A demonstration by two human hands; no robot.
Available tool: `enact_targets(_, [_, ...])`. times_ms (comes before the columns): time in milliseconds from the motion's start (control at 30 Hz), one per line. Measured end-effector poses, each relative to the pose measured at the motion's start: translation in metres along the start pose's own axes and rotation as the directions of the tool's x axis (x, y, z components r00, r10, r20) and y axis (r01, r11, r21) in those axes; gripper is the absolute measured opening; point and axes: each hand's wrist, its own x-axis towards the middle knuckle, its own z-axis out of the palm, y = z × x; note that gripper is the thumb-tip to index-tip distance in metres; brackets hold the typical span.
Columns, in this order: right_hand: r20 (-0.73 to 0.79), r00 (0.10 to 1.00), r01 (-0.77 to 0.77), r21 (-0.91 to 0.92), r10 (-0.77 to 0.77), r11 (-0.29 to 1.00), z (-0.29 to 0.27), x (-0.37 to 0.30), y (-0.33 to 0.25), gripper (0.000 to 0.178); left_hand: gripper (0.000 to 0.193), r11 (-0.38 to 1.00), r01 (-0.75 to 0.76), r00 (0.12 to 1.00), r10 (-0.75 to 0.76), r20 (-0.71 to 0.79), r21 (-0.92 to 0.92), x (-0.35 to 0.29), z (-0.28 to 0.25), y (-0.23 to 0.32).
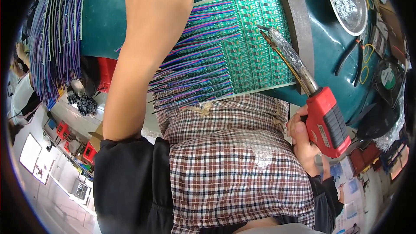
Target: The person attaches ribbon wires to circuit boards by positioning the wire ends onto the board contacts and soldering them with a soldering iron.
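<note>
My left hand (158, 6) reaches across the green circuit board panel (255, 43), fingers closed on thin coloured wires at the panel's far edge. Rows of purple, blue and red wires (195, 67) lie soldered along the panel's left side. My right hand (303, 141) grips a red-handled soldering iron (327, 123); its metal tip (264, 29) rests over the right part of the panel. A checked cloth (234, 156) covers my lap below the panel.
A grey foam strip (299, 21) borders the panel on the teal tabletop (108, 13). A metal dish of solder scraps (346, 0) and pliers (353, 58) lie at the right, with a small fan (388, 78). More wired panels (56, 34) are stacked at left.
</note>
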Motion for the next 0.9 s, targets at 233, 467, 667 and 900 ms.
enact_targets(233, [-0.027,0.999,-0.035,0.018,0.035,0.999,0.002,-0.001,-0.001,0.029,0.012,0.907,0.405,0.908,-0.383,0.168,-0.116,0.009,-0.021,0.043])
enact_targets(467, [-0.007,0.999,-0.038,0.029,0.038,0.999,0.001,-0.001,-0.004,0.027,0.007,0.857,0.402,0.903,-0.311,0.296,-0.324,-0.035,-0.008,0.025])
enact_targets(667, [0.012,1.0,-0.026,-0.012,0.026,1.0,-0.002,-0.004,-0.003,0.027,0.014,0.907,0.328,0.928,-0.258,0.269,-0.264,-0.057,-0.001,0.037])
enact_targets(900, [0.06,0.998,0.03,-0.051,-0.026,0.998,-0.001,-0.006,-0.002,0.031,0.016,0.98,0.197,0.957,-0.186,0.225,-0.027,-0.064,0.012,0.035])
